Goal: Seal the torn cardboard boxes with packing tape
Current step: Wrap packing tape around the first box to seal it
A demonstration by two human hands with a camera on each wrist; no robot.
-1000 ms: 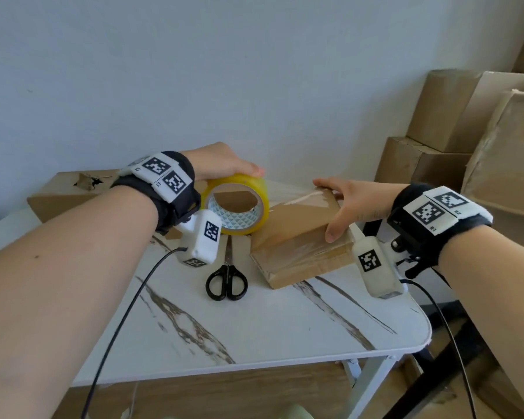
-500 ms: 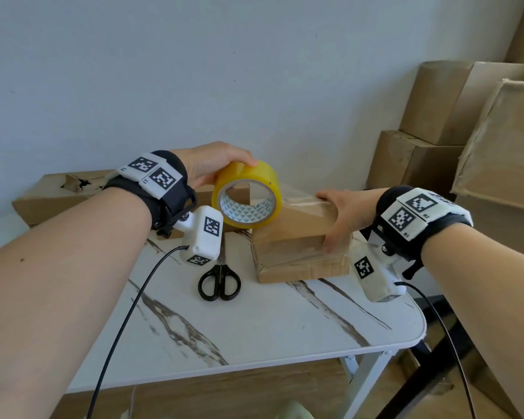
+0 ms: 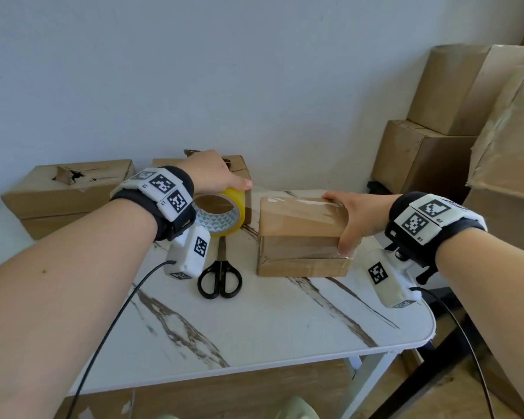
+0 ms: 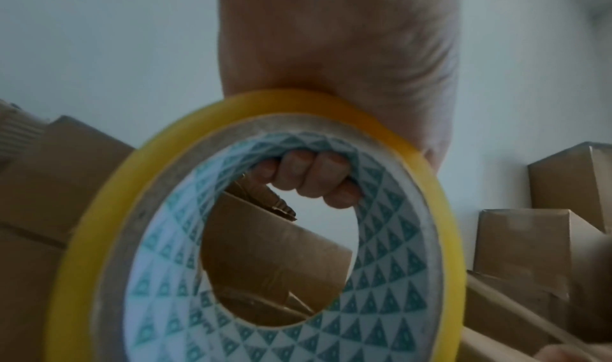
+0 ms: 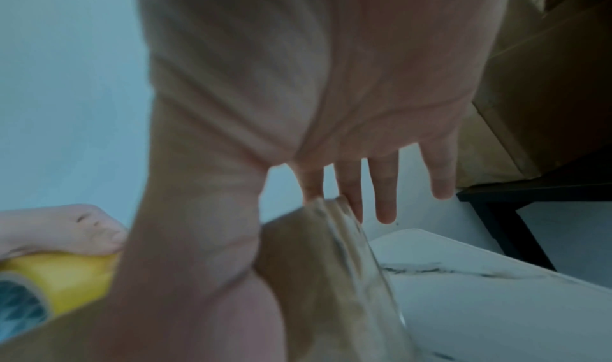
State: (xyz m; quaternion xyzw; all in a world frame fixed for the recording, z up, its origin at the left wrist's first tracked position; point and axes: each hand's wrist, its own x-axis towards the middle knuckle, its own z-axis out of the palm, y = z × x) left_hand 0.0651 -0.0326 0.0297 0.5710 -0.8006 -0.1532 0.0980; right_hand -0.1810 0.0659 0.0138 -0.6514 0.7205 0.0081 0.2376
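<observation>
Left hand [image 3: 217, 173] grips the tape roll [image 3: 224, 211]: palm over the yellow outer rim, fingers [image 4: 311, 176] curled through the core onto the patterned inner wall (left wrist view). Roll stands on edge, just left of the box [image 3: 303, 234], apart from it. Whether the roll touches the table [image 3: 285, 322] cannot be told.

Right hand [image 3: 357, 216] lies on the right end of the box: fingers straight across the top, thumb down the near side, at the box's right corner. Right wrist view shows the fingers [image 5: 385, 192] extended past the box's taped edge; not curled round it.

Box sits flat on the table, clear tape glinting across its top and down its front face.

Scissors [image 3: 220, 275] lie on the table left of the box, below the roll, black handles toward the viewer, closed.

Two torn boxes stand behind and left of the box, by the wall: one [image 3: 67, 192] with a ragged hole in its top, another [image 3: 238, 167] mostly hidden behind the left hand. Stacked cartons [image 3: 430, 152] stand right of the box, off the table.
</observation>
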